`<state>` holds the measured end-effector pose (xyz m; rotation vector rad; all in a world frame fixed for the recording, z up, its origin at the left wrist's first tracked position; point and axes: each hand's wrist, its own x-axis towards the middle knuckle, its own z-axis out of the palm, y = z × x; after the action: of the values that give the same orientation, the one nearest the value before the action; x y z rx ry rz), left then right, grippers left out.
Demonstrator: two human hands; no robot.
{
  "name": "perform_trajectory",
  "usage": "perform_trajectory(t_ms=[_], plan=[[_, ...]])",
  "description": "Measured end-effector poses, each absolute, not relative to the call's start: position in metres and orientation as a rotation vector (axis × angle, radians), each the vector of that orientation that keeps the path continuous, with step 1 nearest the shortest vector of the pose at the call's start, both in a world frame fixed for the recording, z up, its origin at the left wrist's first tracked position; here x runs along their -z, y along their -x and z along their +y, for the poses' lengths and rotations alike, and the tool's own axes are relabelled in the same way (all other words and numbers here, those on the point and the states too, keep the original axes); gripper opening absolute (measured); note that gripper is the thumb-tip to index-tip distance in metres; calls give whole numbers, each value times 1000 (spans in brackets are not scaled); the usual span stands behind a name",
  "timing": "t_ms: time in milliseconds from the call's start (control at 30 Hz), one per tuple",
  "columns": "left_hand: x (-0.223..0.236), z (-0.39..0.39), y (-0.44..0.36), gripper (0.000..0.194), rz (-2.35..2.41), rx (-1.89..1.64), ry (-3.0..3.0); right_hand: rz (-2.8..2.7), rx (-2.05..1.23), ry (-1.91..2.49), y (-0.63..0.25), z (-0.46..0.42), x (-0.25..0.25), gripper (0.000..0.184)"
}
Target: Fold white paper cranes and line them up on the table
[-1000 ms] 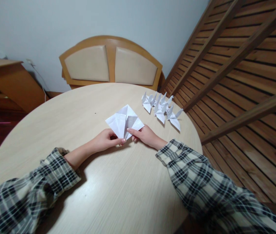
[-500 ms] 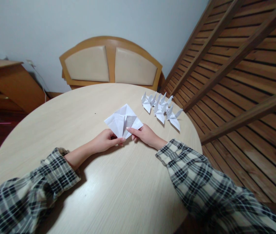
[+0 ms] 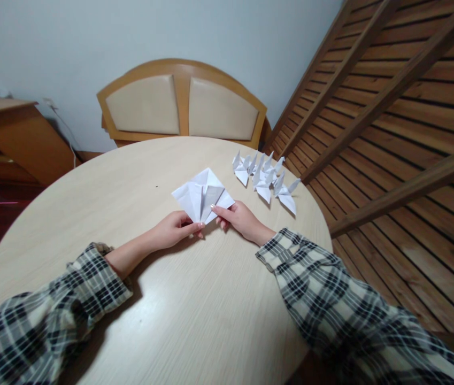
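Both hands grip the paper over the table, the left hand at its near corner, the right hand at its right side, near white cranes.

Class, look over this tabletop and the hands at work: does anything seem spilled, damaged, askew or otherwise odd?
Nothing looks spilled or damaged. One small oddity: a tiny dark speck on the pale table, left of the folded paper; what it is cannot be told.
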<state>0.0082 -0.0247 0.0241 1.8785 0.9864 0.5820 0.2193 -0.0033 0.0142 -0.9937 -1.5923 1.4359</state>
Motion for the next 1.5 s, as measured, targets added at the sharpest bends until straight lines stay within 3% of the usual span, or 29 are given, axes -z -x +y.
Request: perform_trajectory(t_ms=[67,200,267,600,900,1167,1500], plan=[[-24,-24,-9,36,960,-600,-1858,-1547,-1435,959,-220,-3,-15,34],[-26,-25,-10,35,959,-614,-1800,-1418,-1434,908,-222,-3,-19,76],[-27,-26,-11,36,970,-610,-1800,-1413,-1372,894,-223,-2,-20,82],[-23,-24,-8,35,950,-586,-1839,-1556,-1144,808,-225,3,-19,31],[-26,-25,-8,40,995,-598,-1880,-1557,-1159,871,-223,-1,-20,12],[-25,-24,-7,55,1044,-677,-1758,-1636,-1116,857,-224,-3,-22,11],[-29,-24,-8,57,1073,-742,-1643,-1746,-1068,806,-229,-5,-26,31]])
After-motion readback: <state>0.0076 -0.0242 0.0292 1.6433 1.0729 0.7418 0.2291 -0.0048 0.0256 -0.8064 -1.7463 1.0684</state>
